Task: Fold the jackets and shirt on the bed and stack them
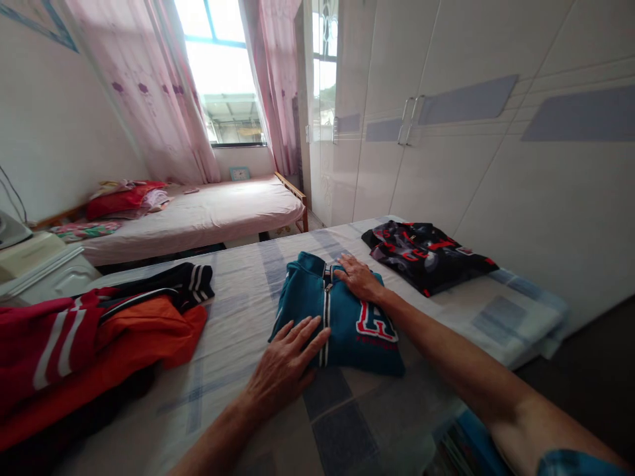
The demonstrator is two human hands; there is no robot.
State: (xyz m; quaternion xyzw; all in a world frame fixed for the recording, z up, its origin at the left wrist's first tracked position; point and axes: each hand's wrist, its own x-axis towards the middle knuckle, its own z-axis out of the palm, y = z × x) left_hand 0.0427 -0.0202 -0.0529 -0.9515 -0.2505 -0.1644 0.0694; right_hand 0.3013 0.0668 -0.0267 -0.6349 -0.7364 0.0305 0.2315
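Observation:
A teal zip-up jacket lies folded on the bed in front of me, its collar away from me and a letter A patch on its right part. My left hand rests flat on the lower left of the jacket, fingers stretched toward the zipper. Near the collar, my right hand lies flat on the upper right part with its fingers extended. Neither hand grips the fabric. Beyond my right hand is a folded black garment with red lettering.
Red and orange clothes lie heaped at the left on the checked bedsheet. Another bed stands by the window. White wardrobe doors line the right side. A white cabinet is at the far left.

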